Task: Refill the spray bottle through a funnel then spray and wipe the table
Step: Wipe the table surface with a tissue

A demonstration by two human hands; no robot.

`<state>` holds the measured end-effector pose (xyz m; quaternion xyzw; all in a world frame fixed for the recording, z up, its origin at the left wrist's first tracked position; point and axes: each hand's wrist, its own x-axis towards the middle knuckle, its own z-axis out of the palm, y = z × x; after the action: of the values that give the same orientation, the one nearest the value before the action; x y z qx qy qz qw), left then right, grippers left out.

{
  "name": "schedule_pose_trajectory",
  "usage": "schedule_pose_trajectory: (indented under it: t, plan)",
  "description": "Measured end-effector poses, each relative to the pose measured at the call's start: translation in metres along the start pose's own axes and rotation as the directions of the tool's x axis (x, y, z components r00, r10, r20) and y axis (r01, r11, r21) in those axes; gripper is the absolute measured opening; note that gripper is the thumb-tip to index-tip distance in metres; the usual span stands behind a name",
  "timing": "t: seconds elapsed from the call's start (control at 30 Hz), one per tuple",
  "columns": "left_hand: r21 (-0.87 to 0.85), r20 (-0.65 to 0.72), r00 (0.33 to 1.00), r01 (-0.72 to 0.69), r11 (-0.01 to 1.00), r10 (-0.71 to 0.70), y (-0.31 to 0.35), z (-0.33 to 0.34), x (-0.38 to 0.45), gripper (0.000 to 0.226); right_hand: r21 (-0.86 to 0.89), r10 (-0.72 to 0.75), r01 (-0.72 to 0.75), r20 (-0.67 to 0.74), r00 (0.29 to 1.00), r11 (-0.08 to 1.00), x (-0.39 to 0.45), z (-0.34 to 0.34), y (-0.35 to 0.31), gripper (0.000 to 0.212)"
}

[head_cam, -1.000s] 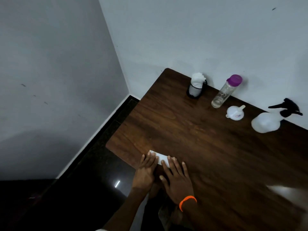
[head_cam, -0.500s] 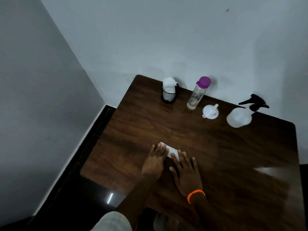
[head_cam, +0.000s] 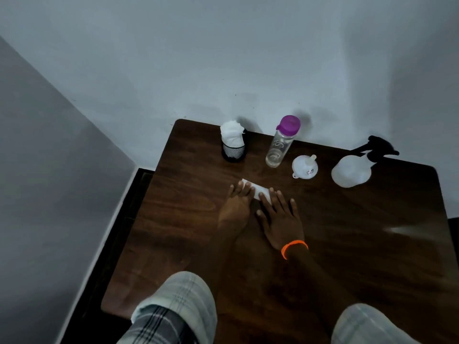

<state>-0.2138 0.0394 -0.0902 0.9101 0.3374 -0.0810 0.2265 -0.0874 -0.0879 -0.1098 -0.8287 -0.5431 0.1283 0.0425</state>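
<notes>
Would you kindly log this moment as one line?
left hand and right hand flat on tissue | spray bottle, funnel untouched

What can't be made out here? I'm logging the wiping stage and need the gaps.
- Head view: folded tissue, mostly hidden under left hand and right hand.
- Spray bottle fill level: translucent, dim.
- Funnel label: too small.

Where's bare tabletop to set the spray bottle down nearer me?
Bare wood lies right of the right hand, in front of the spray bottle. The back edge is crowded: tissue holder, water bottle, funnel.
</notes>
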Motion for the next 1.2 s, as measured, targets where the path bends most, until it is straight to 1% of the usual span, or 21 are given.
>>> schedule_pose_trajectory:
  t: [0.03, 0.1, 0.27, 0.43, 0.47, 0.53, 0.57, 0.6, 0.67, 0.73, 0.83, 0.97, 1.1, 1.2]
  plan:
    - [-0.008, 0.004, 1.0, -0.003, 1.0, 0.003, 0.001, -0.003, 0.007, 0.067, 0.001, 0.007, -0.007, -0.008, 1.0, 1.0, 0.005, -0.001, 0.002, 0.059]
    - [0.004, 0.013, 1.0, -0.02, 1.0, 0.02, 0.004, -0.009, 0.018, 0.058, 0.011, 0.026, -0.026, -0.013, 1.0, 1.0, 0.011, -0.003, 0.007, 0.059]
    - [0.044, 0.028, 0.999, -0.038, 0.998, 0.037, 0.012, -0.014, 0.023, 0.059, 0.014, 0.051, -0.051, -0.014, 0.999, 0.999, 0.012, -0.003, 0.01, 0.058]
    - [0.023, 0.043, 0.997, -0.06, 0.998, 0.059, 0.017, -0.004, 0.008, 0.056, 0.039, 0.088, -0.087, -0.021, 0.996, 0.995, -0.004, -0.002, 0.009, 0.058]
    - [0.021, 0.043, 0.997, -0.064, 0.998, 0.063, 0.019, -0.001, 0.002, 0.061, 0.041, 0.087, -0.086, -0.016, 0.996, 0.995, -0.011, -0.001, 0.01, 0.058]
    - [0.011, 0.035, 0.996, -0.077, 0.997, 0.077, 0.024, 0.005, -0.011, 0.083, 0.035, 0.078, -0.077, -0.009, 0.997, 0.996, -0.028, 0.002, 0.012, 0.058]
    - [0.009, 0.024, 0.996, -0.083, 0.997, 0.083, 0.028, 0.009, -0.018, 0.09, 0.028, 0.071, -0.071, -0.006, 0.997, 0.997, -0.037, 0.004, 0.013, 0.059]
    - [0.001, 0.02, 0.996, -0.083, 0.997, 0.083, 0.032, 0.013, -0.027, 0.092, 0.022, 0.065, -0.065, -0.008, 0.998, 0.998, -0.048, 0.006, 0.015, 0.059]
    - [-0.029, 0.005, 0.996, -0.084, 0.996, 0.084, 0.039, 0.021, -0.044, 0.09, 0.015, 0.051, -0.051, -0.025, 0.998, 0.999, -0.067, 0.01, 0.018, 0.059]
    - [-0.028, 0.024, 0.996, -0.08, 0.996, 0.081, 0.047, 0.031, -0.065, 0.083, 0.013, 0.037, -0.037, -0.031, 0.999, 0.999, -0.09, 0.013, 0.021, 0.059]
    - [-0.007, 0.048, 0.997, -0.063, 0.998, 0.063, 0.059, 0.045, -0.098, 0.065, 0.011, 0.013, -0.013, -0.009, 1.0, 1.0, -0.125, 0.017, 0.024, 0.059]
    - [0.036, 0.075, 0.996, -0.041, 0.999, 0.038, 0.078, 0.061, -0.144, 0.063, -0.001, -0.05, 0.05, 0.015, 0.999, 0.999, -0.17, 0.025, 0.033, 0.059]
    - [0.05, 0.053, 0.999, -0.004, 0.999, 0.002, 0.099, 0.082, -0.189, 0.059, -0.014, -0.149, 0.15, 0.03, 0.988, 0.989, -0.211, 0.032, 0.047, 0.06]
    - [0.052, 0.092, 0.996, 0.0, 0.999, -0.004, 0.12, 0.097, -0.217, 0.057, -0.031, -0.193, 0.195, 0.054, 0.98, 0.98, -0.242, 0.033, 0.059, 0.06]
